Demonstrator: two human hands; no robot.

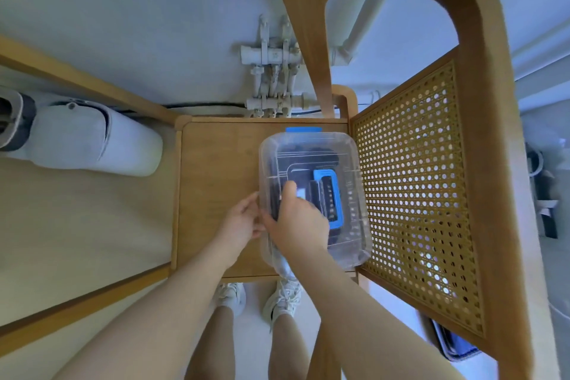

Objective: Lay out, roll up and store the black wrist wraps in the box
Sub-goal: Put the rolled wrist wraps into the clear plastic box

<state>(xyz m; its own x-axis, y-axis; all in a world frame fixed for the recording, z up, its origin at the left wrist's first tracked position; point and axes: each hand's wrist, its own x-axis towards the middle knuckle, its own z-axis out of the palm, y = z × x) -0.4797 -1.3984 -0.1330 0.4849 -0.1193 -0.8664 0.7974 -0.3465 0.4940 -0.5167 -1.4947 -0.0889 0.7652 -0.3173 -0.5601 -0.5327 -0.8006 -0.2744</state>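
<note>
Here, a clear plastic box (pixel 351 194) is sitting on a wooden worktop (pixel 216 170), with black wrist wraps (pixel 308 160) lying inside. The right hand (pixel 297 219) is resting on its lid, fingers curled around the near-left edge, while the left hand (pixel 242 220) is holding the box's left side.

box (pixel 357 194) on chair seat (pixel 216 163), wraps (pixel 308 160) inside
</note>
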